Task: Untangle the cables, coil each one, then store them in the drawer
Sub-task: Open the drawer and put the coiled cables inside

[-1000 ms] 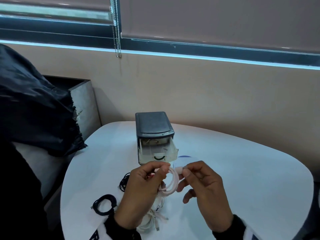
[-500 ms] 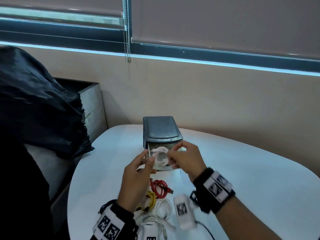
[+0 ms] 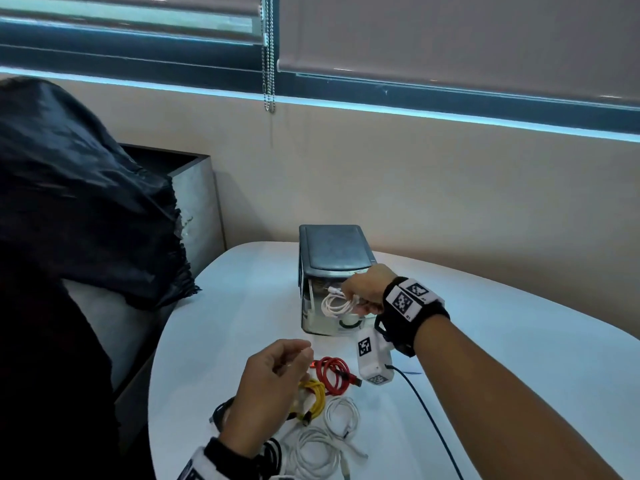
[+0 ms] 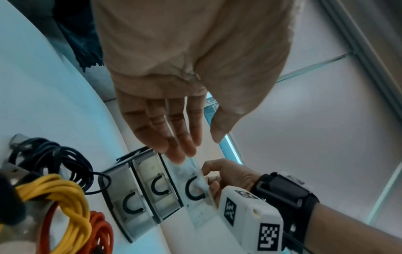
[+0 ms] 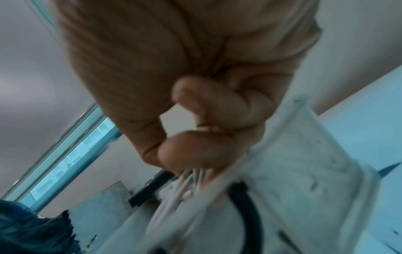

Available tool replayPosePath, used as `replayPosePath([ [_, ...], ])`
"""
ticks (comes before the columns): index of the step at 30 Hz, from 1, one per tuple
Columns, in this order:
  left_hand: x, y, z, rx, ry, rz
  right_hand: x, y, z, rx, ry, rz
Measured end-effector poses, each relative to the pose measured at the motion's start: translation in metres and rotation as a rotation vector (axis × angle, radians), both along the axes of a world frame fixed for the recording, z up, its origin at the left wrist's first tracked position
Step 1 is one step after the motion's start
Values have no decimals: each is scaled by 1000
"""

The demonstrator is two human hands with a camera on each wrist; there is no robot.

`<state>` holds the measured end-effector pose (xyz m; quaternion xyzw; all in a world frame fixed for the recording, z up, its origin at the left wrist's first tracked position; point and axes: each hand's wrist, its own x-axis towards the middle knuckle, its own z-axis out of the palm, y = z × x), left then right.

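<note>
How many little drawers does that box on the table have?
3, stacked in the box: bottom drawer and middle drawer, both pushed in, and top drawer, pulled out, where the right hand holds a white cable. None seems hidden.

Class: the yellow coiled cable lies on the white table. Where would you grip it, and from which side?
Pinch the yellow coiled cable across its bundled strands from above: it lies flat on the white table, and the free left hand hovers right over it.
</note>
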<state>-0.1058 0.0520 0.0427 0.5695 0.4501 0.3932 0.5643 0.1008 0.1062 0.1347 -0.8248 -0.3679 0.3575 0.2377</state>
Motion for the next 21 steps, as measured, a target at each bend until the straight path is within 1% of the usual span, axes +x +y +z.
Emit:
replayPosePath([
  [1,3,1,1,19,17,-4,1,1,-3,8,-55,-7],
  [2,6,4,2,38,36,-12,2,0,-5,22,-148,-3],
  [3,9,7,4,52,48,-23,2,0,-7,30,-273,20],
  [6,18,18,10,73,62,-41,1,-8,-8,-3,-731,163],
  [7,20,21,11,84,67,-35,-1,-12,-8,15,-838,202],
  [8,22,24,12,101,76,-27,-2,-15,-8,61,-906,235],
  [9,24,26,13,126,94,-22,-3,-18,-9,114,-943,271],
  [11,30,29,14,186,162,-46,-6,-18,-14,165,-900,370],
  [13,37,31,14,238,266,-132,-10,-14,-18,86,-823,454],
  [15,43,34,13,288,418,-224,-9,-8,-20,50,-796,441],
  [17,45,35,13,317,523,-260,-2,-2,-19,102,-832,385],
  [19,46,35,14,332,538,-256,5,-4,-18,197,-909,347],
  [20,46,34,15,330,509,-244,5,-11,-17,283,-946,334],
  [21,46,33,16,323,448,-208,3,-21,-16,393,-935,325],
])
